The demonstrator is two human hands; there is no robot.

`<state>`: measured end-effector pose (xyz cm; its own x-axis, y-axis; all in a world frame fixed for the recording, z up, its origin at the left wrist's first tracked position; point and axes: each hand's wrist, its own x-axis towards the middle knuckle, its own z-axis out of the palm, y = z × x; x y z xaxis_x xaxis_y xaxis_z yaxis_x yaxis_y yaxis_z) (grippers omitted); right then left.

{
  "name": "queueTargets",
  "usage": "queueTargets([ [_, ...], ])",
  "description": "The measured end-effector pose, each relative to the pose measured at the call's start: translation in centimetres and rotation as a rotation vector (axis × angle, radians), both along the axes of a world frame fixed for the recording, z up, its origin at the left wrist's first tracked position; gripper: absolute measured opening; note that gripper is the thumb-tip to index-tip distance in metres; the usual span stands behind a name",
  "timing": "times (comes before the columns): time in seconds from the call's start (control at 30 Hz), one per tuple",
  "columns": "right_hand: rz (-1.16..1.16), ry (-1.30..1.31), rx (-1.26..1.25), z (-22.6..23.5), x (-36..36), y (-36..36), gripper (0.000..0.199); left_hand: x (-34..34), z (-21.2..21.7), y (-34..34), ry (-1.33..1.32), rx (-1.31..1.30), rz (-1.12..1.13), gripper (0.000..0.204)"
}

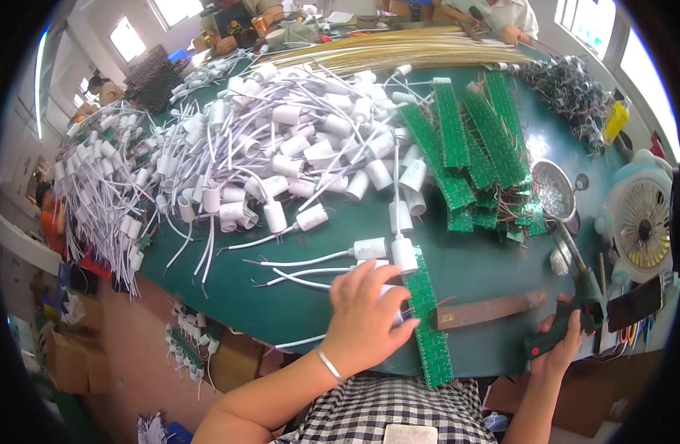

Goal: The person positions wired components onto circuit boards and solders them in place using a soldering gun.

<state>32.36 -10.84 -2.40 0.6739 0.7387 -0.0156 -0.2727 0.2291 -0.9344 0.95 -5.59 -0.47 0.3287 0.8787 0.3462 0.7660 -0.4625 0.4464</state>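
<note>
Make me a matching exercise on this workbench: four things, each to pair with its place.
Things:
1. Pistol-grip soldering tool
2. Round metal bowl
3. Silvery bangle
4. Heap of white corded cylinders

Places:
A. Around the left wrist
B. To the left of the pile of green circuit-board strips
C. In the right hand
D. Between the pile of green circuit-board strips and the desk fan

Pairs: 1-C, 2-D, 3-A, 4-B
</note>
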Motion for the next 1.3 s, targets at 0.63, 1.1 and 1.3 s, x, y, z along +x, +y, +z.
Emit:
queueTargets([
  [0.63,0.149,0.107,0.154,-1.6,0.5,-0.9,0.043,-3.0,4.0,2.5,0.528,0.500,-0.186,0.017],
  [1.1,0.144,0.148,0.162,-2.2,0.9,-1.0,0.046,-8.8,-0.4,9.0,0.166,0.255,0.319,0.040],
  [1.3,0.130,0.117,0.165,-2.0,0.5,-0.9,0.047,-9.3,-1.2,9.5,0.344,0.125,0.393,0.050],
])
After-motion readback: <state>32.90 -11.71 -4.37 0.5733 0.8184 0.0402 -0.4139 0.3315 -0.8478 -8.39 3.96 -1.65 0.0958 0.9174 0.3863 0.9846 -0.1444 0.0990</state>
